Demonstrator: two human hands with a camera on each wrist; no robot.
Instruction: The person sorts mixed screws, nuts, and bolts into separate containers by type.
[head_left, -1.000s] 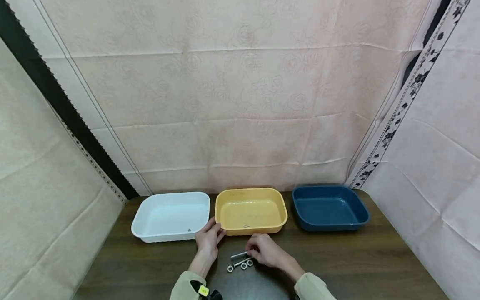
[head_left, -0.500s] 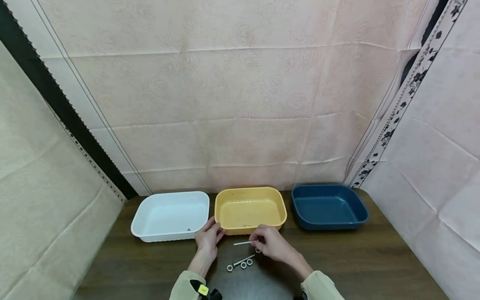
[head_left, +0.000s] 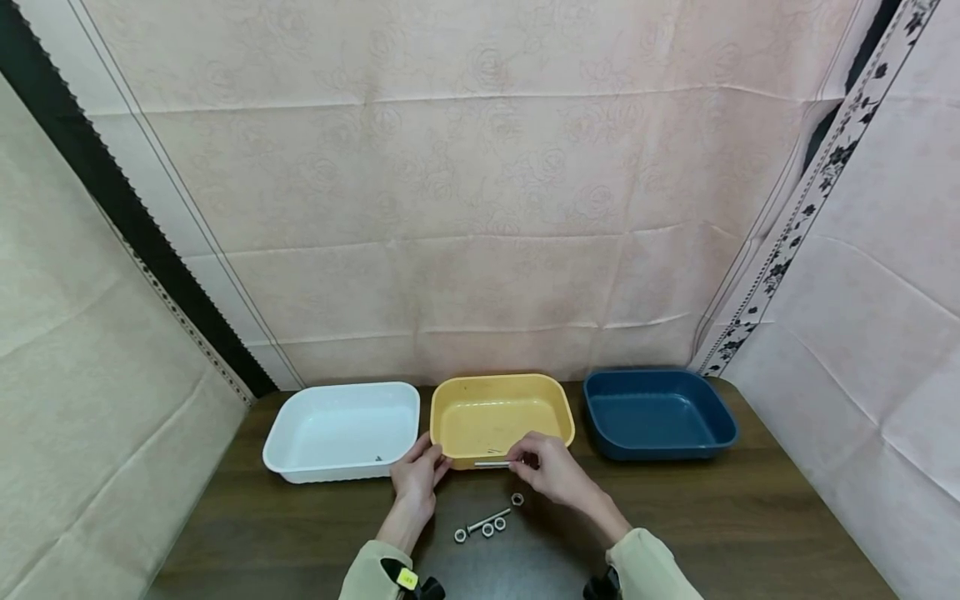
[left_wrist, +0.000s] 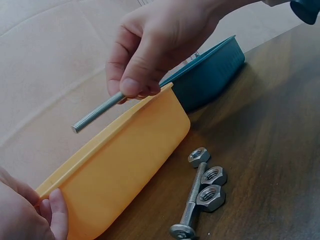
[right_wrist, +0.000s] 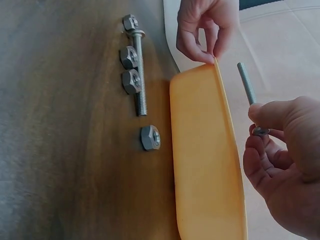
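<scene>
A silver threaded metal bolt (left_wrist: pixel 97 112) is pinched near its head by the right hand (head_left: pixel 553 473), above the near rim of a yellow rectangular plastic tray (head_left: pixel 498 415); the left hand (head_left: pixel 414 483) grips that tray's near left corner; closer to the person, on a brown wood-grain table (head_left: pixel 720 517), lie a second silver metal bolt (right_wrist: pixel 140 75) and four silver hexagonal metal nuts (right_wrist: pixel 150 138); a white rectangular plastic tray (head_left: pixel 341 429) stands left, a dark blue rectangular plastic tray (head_left: pixel 660 417) right.

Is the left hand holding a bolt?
No, the left hand pinches the rim of the yellow tray, while the right hand holds the raised bolt.
</scene>
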